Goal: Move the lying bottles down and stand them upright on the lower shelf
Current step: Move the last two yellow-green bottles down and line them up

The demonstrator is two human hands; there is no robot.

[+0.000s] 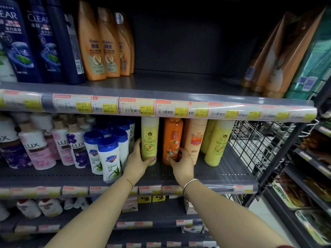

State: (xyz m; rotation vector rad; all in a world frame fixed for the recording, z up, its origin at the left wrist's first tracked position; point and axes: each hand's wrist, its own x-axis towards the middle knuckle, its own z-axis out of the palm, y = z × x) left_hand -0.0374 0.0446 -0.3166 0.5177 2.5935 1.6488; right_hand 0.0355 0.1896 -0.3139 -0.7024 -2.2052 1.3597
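Observation:
On the lower shelf [223,169] a yellow-green bottle [150,136] stands upright, and my left hand [138,158] is wrapped around its base. Right beside it stands an orange bottle [172,138], held low down by my right hand [182,163]. To the right stand a peach bottle [195,136] and two more yellow-green bottles [217,142], all upright. The upper shelf [170,83] shows a bare dark stretch in its middle, with no lying bottle in sight.
Blue-capped white bottles [107,154] and LUX bottles [37,149] crowd the lower shelf left of my hands. Orange shampoo bottles [100,43] and dark blue CLEAR bottles [32,38] stand on the upper shelf's left; leaning orange packs [279,54] at right. A wire basket [259,140] borders the right end.

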